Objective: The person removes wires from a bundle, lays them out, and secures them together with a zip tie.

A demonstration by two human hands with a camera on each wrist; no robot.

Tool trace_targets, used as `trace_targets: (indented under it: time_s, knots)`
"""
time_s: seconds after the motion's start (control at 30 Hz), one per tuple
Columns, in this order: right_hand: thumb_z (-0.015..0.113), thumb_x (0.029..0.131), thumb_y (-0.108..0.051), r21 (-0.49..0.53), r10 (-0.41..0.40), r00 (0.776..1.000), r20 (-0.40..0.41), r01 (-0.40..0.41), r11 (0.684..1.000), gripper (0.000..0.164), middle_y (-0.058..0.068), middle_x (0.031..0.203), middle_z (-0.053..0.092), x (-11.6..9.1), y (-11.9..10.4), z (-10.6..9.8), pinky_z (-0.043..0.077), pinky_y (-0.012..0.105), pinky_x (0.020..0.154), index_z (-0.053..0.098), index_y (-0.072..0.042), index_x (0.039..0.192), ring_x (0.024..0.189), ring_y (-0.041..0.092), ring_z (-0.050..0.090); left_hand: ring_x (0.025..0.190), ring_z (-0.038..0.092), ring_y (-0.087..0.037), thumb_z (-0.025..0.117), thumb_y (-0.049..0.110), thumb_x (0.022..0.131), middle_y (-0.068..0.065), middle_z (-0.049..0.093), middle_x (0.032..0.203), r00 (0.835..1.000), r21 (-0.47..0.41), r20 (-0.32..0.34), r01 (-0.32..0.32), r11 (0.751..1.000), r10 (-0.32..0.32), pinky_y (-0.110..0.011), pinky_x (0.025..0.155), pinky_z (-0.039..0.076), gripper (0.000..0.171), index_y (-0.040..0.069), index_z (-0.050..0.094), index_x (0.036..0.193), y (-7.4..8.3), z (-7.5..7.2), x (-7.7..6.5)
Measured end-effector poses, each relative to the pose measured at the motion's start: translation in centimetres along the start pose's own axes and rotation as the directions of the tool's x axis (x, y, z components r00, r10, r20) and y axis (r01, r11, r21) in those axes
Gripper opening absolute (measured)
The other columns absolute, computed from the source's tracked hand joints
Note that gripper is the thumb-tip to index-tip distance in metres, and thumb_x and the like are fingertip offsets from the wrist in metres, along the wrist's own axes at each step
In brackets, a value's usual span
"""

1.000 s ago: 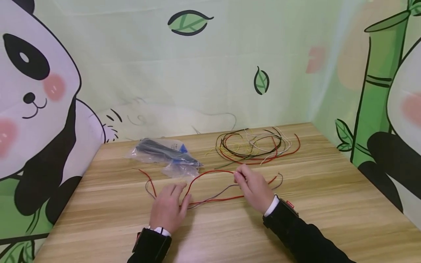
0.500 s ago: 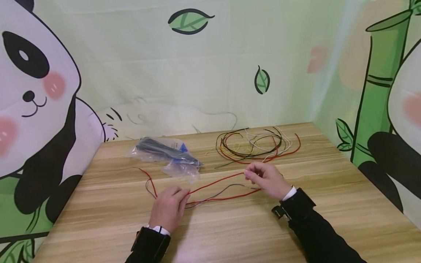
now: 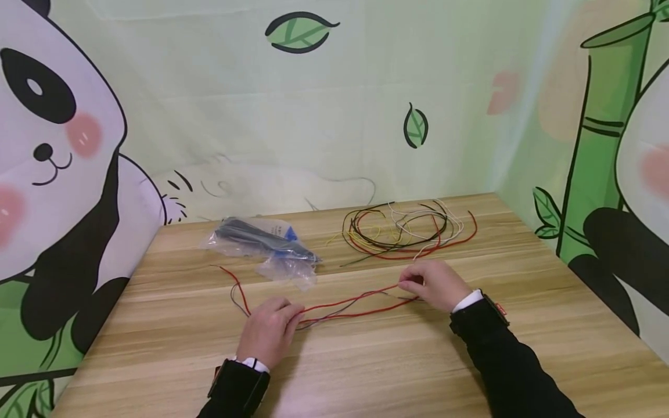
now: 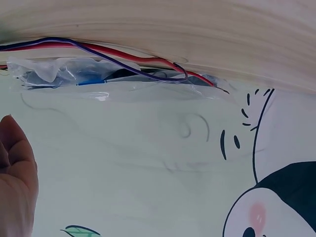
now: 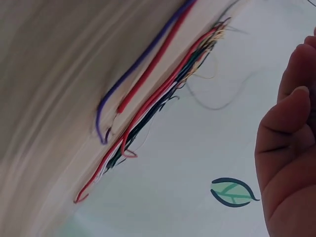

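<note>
A red wire point(image 3: 349, 301) runs between both hands, low over the wooden table point(image 3: 334, 371). My left hand point(image 3: 268, 331) pinches it between thumb and forefinger. On the right, my right hand point(image 3: 436, 285) pinches the same wire with thumb and fingertips. Just below, a second red wire point(image 3: 360, 315) lies on the table beside a thin purple wire point(image 4: 101, 53). Their left ends stick out past my left hand, and the right ends are hidden behind my right hand in the head view. In the right wrist view, the red wire's end point(image 5: 121, 107) shows a bare tip near the bent purple one.
A clear plastic bag point(image 3: 266, 244) with dark contents lies at the back left. Coiled red, black, yellow and white wires point(image 3: 402, 232) lie at the back right. A printed cloth backdrop point(image 3: 334, 116) rises behind the table.
My right hand has moved right and then slightly down, drawing the arched red wire nearly straight. My left hand stays in place, its fingers now closer together on the wire.
</note>
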State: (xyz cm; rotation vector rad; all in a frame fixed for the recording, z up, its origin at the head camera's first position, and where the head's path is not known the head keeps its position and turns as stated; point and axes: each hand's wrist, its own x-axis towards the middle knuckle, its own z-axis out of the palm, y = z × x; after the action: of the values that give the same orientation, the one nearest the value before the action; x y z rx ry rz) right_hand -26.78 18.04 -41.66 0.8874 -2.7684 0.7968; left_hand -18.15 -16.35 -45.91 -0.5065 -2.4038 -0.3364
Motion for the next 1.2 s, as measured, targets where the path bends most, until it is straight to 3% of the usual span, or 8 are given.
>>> trace_targets:
  time_s: [0.37, 0.73, 0.97, 1.2]
  knots:
    - [0.073, 0.09, -0.014, -0.198, 0.047, 0.997, 0.055, -0.036, 0.98, 0.007, -0.003, 0.08, 0.071, 0.4, 0.3, 1.4, 0.052, 0.034, 0.073, 0.073, -0.014, 0.083, 0.074, 0.01, 0.062, 0.067, 0.061, -0.016, 0.083, 0.018, 0.082, 0.001, 0.064, 0.074, 0.997, 0.055, 0.048, 0.049, 0.997, -0.052, -0.031, 0.061, 0.049, 0.008, 0.015, 0.079, 0.088, 0.5, 1.2, 0.5]
    - [0.071, 0.092, -0.012, -0.158, 0.047, 0.994, 0.103, -0.031, 0.987, 0.011, -0.005, 0.081, 0.071, 0.2, 0.4, 1.3, 0.051, 0.034, 0.073, 0.073, -0.015, 0.082, 0.076, 0.008, 0.061, 0.073, 0.06, -0.015, 0.082, 0.02, 0.083, 0.005, 0.064, 0.078, 0.99, 0.033, 0.137, 0.023, 0.999, -0.027, -0.029, 0.067, 0.049, 0.005, 0.021, 0.078, 0.086, 0.5, 1.1, 0.2]
    - [0.071, 0.092, -0.012, -0.165, 0.061, 0.99, 0.125, -0.039, 0.985, 0.011, -0.004, 0.081, 0.072, 0.2, 0.6, 1.5, 0.052, 0.035, 0.074, 0.073, -0.014, 0.082, 0.077, 0.01, 0.062, 0.076, 0.06, -0.014, 0.082, 0.02, 0.083, 0.006, 0.064, 0.081, 0.978, 0.04, 0.203, 0.047, 0.998, -0.054, -0.03, 0.069, 0.05, 0.006, 0.022, 0.079, 0.089, 0.5, 1.2, 0.2]
    - [0.071, 0.092, -0.013, -0.146, 0.088, 0.985, 0.15, -0.066, 0.987, 0.007, -0.005, 0.076, 0.066, 0.1, 0.5, 1.6, 0.045, 0.028, 0.066, 0.074, -0.014, 0.086, 0.07, 0.007, 0.053, 0.079, 0.062, -0.016, 0.08, 0.02, 0.085, 0.005, 0.065, 0.083, 0.972, 0.038, 0.229, 0.049, 0.998, -0.056, -0.034, 0.073, 0.052, 0.008, 0.021, 0.079, 0.093, 0.5, 1.3, 0.0]
